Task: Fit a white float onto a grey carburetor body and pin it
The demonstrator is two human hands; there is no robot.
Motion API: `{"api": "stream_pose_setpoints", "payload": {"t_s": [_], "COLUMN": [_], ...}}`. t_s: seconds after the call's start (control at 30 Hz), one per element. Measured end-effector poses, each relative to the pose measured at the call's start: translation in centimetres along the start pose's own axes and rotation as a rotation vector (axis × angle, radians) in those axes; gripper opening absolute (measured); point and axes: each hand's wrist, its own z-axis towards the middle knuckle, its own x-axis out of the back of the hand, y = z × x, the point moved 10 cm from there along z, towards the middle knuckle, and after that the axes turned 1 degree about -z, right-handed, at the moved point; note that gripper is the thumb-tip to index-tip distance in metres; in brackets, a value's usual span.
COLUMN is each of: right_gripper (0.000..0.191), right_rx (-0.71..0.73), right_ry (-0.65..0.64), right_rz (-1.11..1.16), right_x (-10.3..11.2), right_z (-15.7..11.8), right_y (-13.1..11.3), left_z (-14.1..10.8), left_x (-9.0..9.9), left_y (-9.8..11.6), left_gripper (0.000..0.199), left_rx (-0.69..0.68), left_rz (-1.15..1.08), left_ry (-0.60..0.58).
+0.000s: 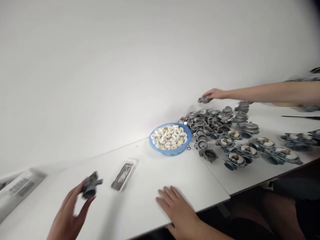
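Two hands work near the basket (pixel 170 139): the left hand (pixel 67 213) pinches a blurred metal part (pixel 90 187) aloft well left of it, while the right hand (pixel 178 207) lies flat and empty on the table (pixel 140 206) just below, seemingly bracing.

Nothing is reading clearly: dark marks are showing on the packet (pixel 17 190) at the lower left and the tray (pixel 123 176) at lower centre, but blur is hiding them.
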Motion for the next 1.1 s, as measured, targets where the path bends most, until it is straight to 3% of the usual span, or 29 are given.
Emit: {"api": "stream_pose_setpoints", "payload": {"t_s": [0.07,0.17,0.27,0.37,0.5,0.63,1.1], "right_gripper": [0.097,0.103,0.099,0.098,0.100,0.097,0.093], "right_rx": [-0.014,-0.027,-0.068,-0.084,-0.060,-0.065,-0.079], "right_ry": [-0.094,-0.185,-0.169,-0.135,-0.136,-0.136,-0.164], "right_rz": [0.108,0.201,0.195,0.106,0.001,-0.049,-0.048], "right_x": [1.1,2.4,3.0,2.7,2.0,2.0,1.9], "right_z": [0.0,0.3,0.5,0.4,0.3,0.3,0.4], "right_y": [-0.5,-0.8,-0.5,-0.4,-0.8,-0.8,-0.6], "left_z": [0.2,1.3,1.9,2.4,4.2,6.4,8.2], "left_x": [-1.5,-6.0,-10.0,-13.3,-16.8,-18.9,-20.6], "left_y": [2.7,8.4,13.0,15.1,15.5,15.2,13.1], "left_gripper": [0.063,0.063,0.065,0.068,0.065,0.061,0.063], "left_rx": [-0.045,-0.191,-0.303,-0.342,-0.334,-0.324,-0.228], "left_rz": [-0.065,-0.155,-0.255,-0.335,-0.324,-0.243,-0.291], "left_ry": [-0.095,-0.344,-0.499,-0.592,-0.649,-0.677,-0.544]}}
